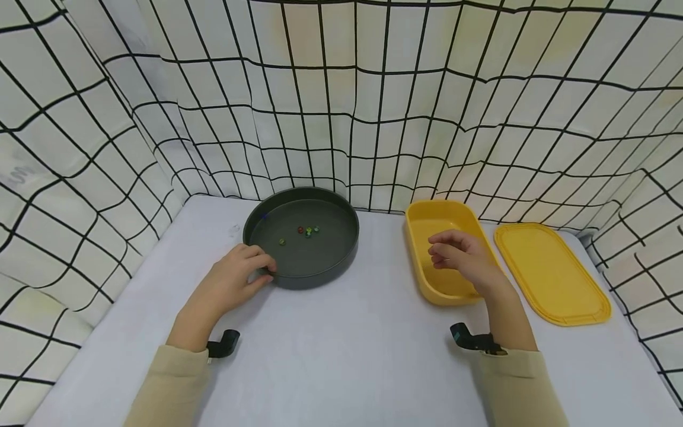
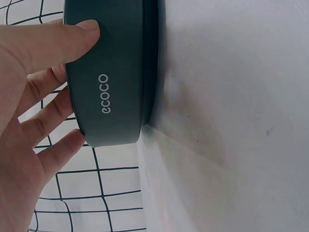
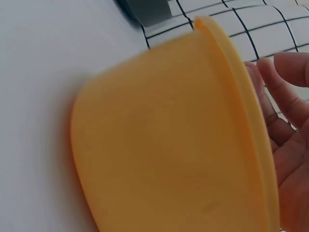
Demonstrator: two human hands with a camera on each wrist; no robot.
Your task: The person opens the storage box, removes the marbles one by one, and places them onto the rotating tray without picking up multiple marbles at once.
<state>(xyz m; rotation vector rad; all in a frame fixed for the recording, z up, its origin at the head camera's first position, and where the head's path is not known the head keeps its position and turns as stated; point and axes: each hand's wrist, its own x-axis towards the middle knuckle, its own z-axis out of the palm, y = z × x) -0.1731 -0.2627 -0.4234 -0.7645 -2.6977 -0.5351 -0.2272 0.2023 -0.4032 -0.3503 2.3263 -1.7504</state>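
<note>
My left hand [image 1: 235, 279] holds the near-left rim of a round, dark green shallow pan [image 1: 315, 264]. In the left wrist view the thumb [image 2: 89, 33] presses its outer wall, lettered "ecoco", and the other fingers reach over the rim. Several tiny bead-like pieces lie scattered on the pan floor: a red one [image 1: 300, 229], a blue one [image 1: 264, 216] near the far-left wall, and green ones [image 1: 282, 242]. Over a yellow rectangular container [image 1: 421, 279] hovers my right hand [image 1: 464, 258], its fingers loosely bent; nothing shows between them. The container's inside is partly hidden beneath that hand.
A flat yellow lid [image 1: 555, 276] lies right of the container, on the white tabletop [image 1: 341, 356]. White panels with black netting [image 1: 331, 89] enclose the back and both sides. Small black cameras [image 1: 226, 343] sit on both wrists.
</note>
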